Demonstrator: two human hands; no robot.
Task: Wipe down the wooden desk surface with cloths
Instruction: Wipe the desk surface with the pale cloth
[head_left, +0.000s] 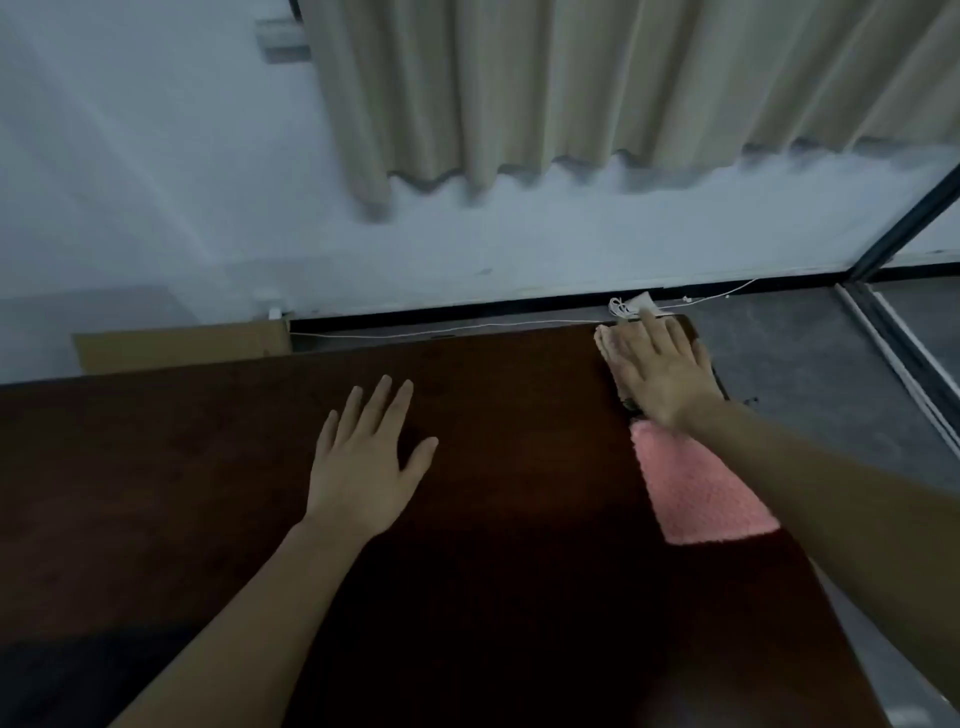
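The right hand (657, 371) lies flat, fingers straight, on a pale cloth (605, 345) at the far right corner of the worktop (208, 493). Its grip is wide; it does not clasp the cloth but presses it down with the palm, which I judge is the way to rub the wood with the whole surface of the cloth. A darker cloth seems to lie under this one, but it is too hidden to tell.

A pink cloth (696, 493) lies spread on the worktop just nearer than that corner, along the right edge, partly under the right forearm. No hand touches it (probably it waits for a later pass).

The left hand (363, 462) is well left of the corner, near the middle of the worktop, open with fingers spread and holding nothing. I cannot tell if it rests on the wood or hovers; it likely steadies the body during the far reach.

Beyond the corner, a white cable (441, 330) runs along the floor below a curtain (597, 88).
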